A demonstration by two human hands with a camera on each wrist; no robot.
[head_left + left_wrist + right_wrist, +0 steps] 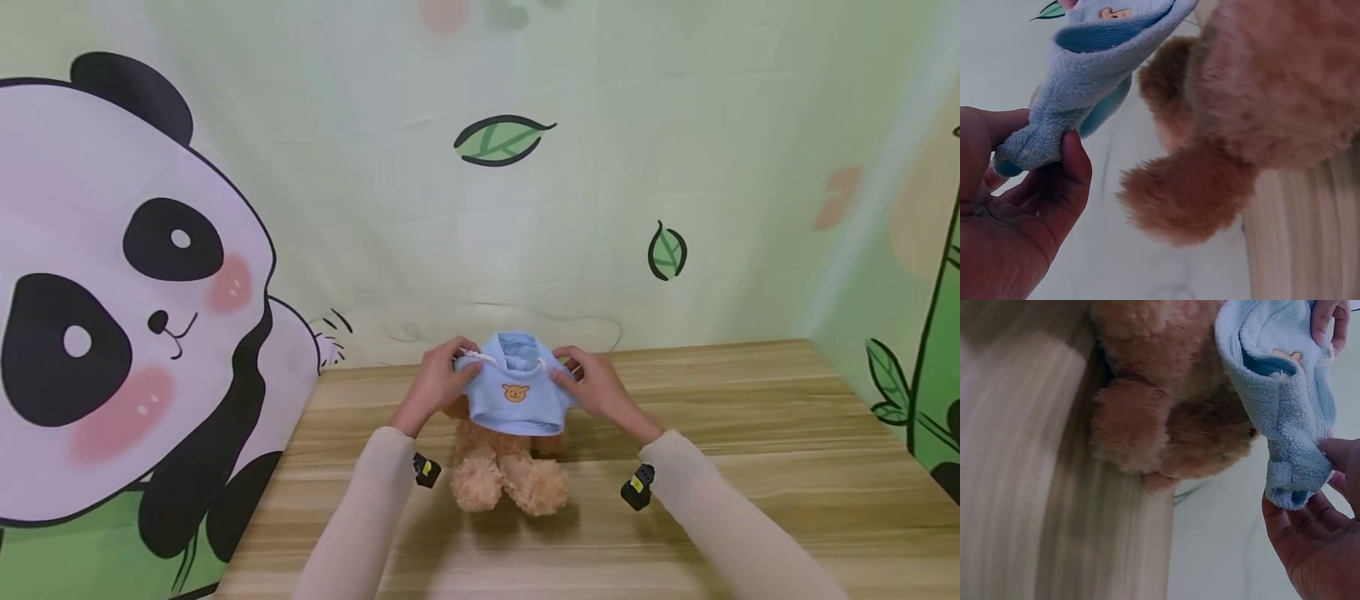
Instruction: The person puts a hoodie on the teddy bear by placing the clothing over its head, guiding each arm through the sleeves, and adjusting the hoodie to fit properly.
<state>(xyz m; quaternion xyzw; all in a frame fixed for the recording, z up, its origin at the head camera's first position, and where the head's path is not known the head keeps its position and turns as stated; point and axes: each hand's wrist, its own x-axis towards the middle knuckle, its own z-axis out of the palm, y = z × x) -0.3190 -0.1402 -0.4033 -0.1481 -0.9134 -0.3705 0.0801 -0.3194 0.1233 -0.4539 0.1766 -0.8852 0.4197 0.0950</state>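
A small light-blue doll's hoodie (491, 408) with a bear-face patch and white drawstrings hangs spread between both hands. My left hand (441, 377) pinches one sleeve between thumb and fingers, and my right hand (600, 385) pinches the other. In the left wrist view the hoodie (1079, 81) shows its open bottom hem, beside the arm of a brown plush teddy bear (1188, 200). The right wrist view has the sleeve cuff (1291, 494) between thumb and fingers. Behind the hoodie the bear (477, 482) sits on the table, legs forward; its head is hidden in the head view.
A wood-grain table (750, 467) lies under the bear. Its far edge meets a pale green backdrop (600, 208) printed with leaves and a large panda (90, 208) at left. A small black device (637, 487) sits at each wrist.
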